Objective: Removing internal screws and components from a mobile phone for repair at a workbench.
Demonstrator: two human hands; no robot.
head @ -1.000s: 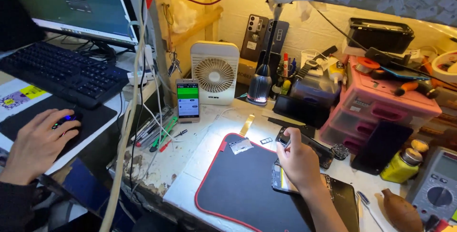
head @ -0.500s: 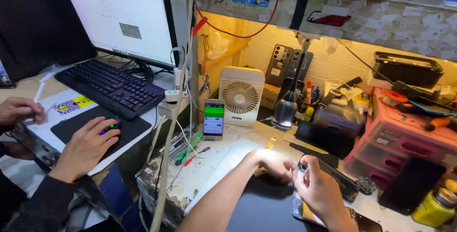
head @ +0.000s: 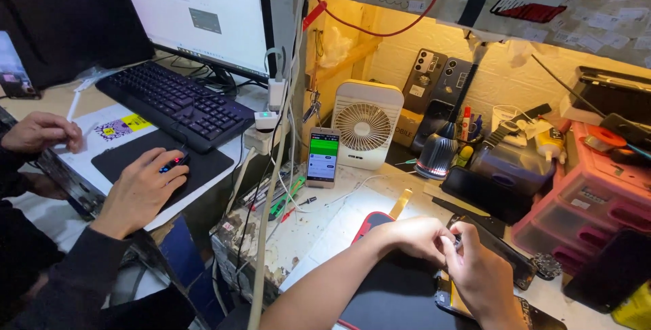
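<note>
My left hand (head: 415, 236) and my right hand (head: 479, 276) meet over a black work mat with a red rim (head: 369, 225). The fingers of both close on the near edge of a black phone (head: 505, 257) that lies tilted on the bench. What sits between the fingertips is too small to tell. Under my right hand lies an opened phone with a yellow inside (head: 453, 301), partly hidden by the hand.
A co-worker at the left has one hand on a mouse (head: 173, 162) and another hand (head: 41, 131) on the desk, by a keyboard (head: 173, 103) and monitor (head: 193, 11). A lit phone (head: 323, 157) leans before a white fan (head: 366, 125). Pink drawers (head: 590, 201) stand right; cables (head: 271, 188) hang in front.
My left hand has come in onto the mat and joined my right hand at the black phone. The view has swung left, showing the co-worker's second hand.
</note>
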